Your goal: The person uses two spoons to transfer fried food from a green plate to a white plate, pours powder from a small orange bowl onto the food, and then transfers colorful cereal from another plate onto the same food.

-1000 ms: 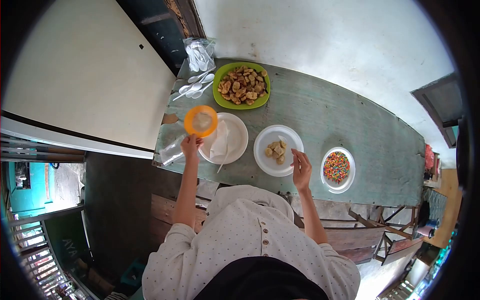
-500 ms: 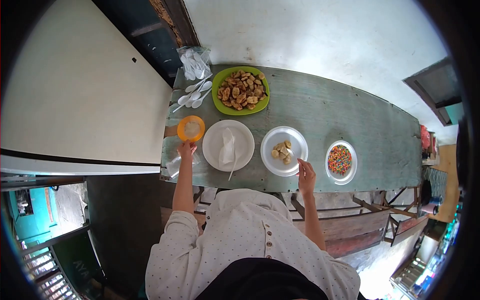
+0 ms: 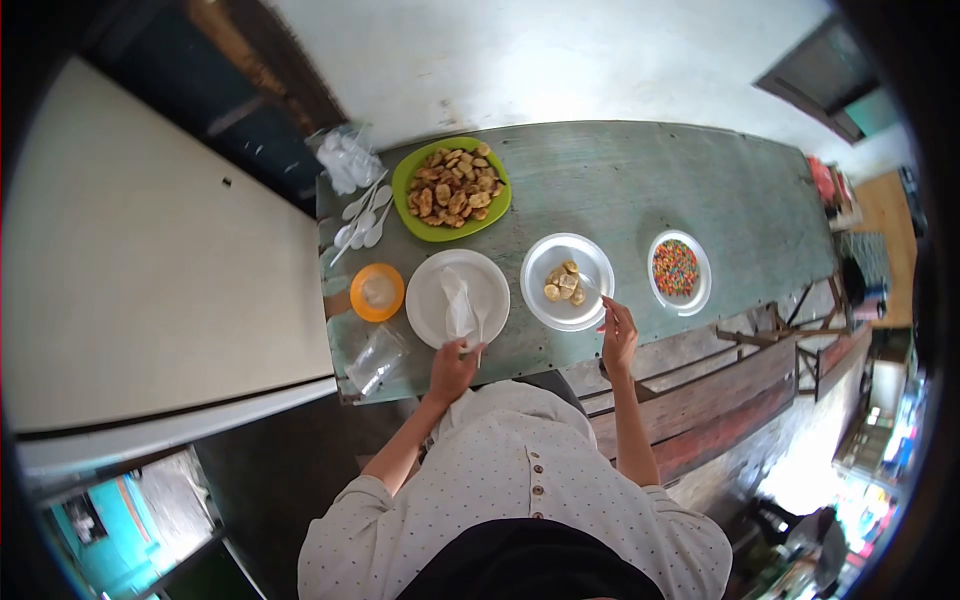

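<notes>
Pinching right hand (image 3: 619,335): fingers closed on a white spoon (image 3: 590,286), its tip by the pale lumps (image 3: 564,282) in the middle plate (image 3: 566,324).
Left hand (image 3: 455,370): at the near edge of the left plate (image 3: 416,303); can't tell if it grips anything.
Bare table (image 3: 590,180): lots of room behind the middle plate.
Counts: three white plates, one green dish (image 3: 428,231), one orange bowl (image 3: 378,316); loose spoons (image 3: 374,237) too bunched to count.

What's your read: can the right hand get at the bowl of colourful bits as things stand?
Probably yes. The bowl sits just to the right of the right hand, with only bare tabletop showing between them. That hand does seem busy holding a white spoon, though.
</notes>
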Available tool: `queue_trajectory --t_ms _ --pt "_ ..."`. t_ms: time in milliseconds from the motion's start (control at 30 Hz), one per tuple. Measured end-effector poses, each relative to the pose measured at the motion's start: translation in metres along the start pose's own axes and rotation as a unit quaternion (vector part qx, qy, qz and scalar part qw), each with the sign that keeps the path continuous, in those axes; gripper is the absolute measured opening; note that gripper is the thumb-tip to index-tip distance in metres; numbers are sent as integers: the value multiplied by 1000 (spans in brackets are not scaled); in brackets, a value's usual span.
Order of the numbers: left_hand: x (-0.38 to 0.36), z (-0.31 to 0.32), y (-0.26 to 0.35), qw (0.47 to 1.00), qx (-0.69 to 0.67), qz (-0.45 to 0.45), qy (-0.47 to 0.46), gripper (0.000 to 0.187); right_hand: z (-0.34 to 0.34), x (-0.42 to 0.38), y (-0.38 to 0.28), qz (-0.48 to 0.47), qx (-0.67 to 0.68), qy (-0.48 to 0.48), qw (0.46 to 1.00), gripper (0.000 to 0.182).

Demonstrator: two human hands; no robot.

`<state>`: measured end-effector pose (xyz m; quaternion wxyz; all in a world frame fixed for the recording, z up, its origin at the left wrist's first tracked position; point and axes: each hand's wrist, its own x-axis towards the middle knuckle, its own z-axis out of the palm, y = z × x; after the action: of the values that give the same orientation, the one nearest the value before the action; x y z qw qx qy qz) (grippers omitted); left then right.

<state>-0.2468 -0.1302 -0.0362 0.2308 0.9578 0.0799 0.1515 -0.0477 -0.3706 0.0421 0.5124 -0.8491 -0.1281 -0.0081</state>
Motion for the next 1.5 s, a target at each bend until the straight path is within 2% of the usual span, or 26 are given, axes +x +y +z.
queue_trajectory --t_ms 67,100,167,233,300,367,400,467,500,567,700,767,800,833,867,900,1033,1100,1167,1233,1300,1367,1400,1467,1500 --pt "11 8 1 994 24 105 -14 33 0 -11 0 30 38 33 998 24" --pt "17 9 -3 992 17 123 -21 33 -1 -18 3 38 34 53 997 24" --pt "29 9 -5 987 -17 148 -51 24 -1 -32 8 123 166 82 975 28" --pt "33 7 -1 983 -51 161 -69 21 -7 -45 12 137 190 112 966 32" --pt "43 5 3 979 -72 171 -79 19 -14 -52 17 204 254 138 935 34" --pt "45 1 8 979 -184 61 -56 19 -25 -48 22 216 262 159 927 35" --pt "47 0 10 979 -183 63 -60 19 -34 -44 32 220 253 173 926 35" --pt "54 -6 17 986 -156 -45 -42 18 -55 -31 42 228 242 200 922 36" --pt "53 -1 15 986 -153 -45 -43 18 -67 -21 54 230 243 200 921 36" --pt "50 12 12 966 -214 -142 -10 15 -93 -1 83 201 204 228 931 36" --pt "52 28 25 960 -200 -196 29 18 -133 37 144 202 173 214 940 34" --pt "55 40 28 963 -94 -251 31 21 -145 53 173 190 152 107 964 31" --pt "55 46 31 961 -92 -258 36 21 -145 58 187 164 160 94 969 29" --pt "56 54 30 961 -30 -267 66 22 -153 65 191 193 117 38 973 30" --pt "56 63 29 956 31 -274 95 23 -155 71 202 182 122 33 975 29" --pt "57 70 27 944 32 -312 105 21 -157 80 212 169 128 29 977 29" --pt "63 80 26 908 78 -404 83 19 -175 116 224 156 122 55 979 28" --pt "64 78 31 901 180 -384 87 18 -185 128 232 156 112 39 981 29" --pt "64 68 47 895 124 -399 157 16 -197 138 227 161 160 -24 974 30" --pt "57 63 55 886 129 -404 188 15 -199 142 237 159 175 -63 970 31" --pt "55 56 61 879 138 -401 220 15 -199 142 245 186 172 -178 951 32" --pt "67 38 89 851 72 -448 266 13 -194 142 249 174 169 -179 953 33" --pt "76 30 104 849 76 -449 267 13 -193 145 249 181 183 -129 958 33" --pt "104 17 140 883 46 -365 290 11 -194 148 252 172 195 -53 964 32" --pt "118 14 155 885 46 -363 288 11 -196 145 249 173 195 -50 964 32"
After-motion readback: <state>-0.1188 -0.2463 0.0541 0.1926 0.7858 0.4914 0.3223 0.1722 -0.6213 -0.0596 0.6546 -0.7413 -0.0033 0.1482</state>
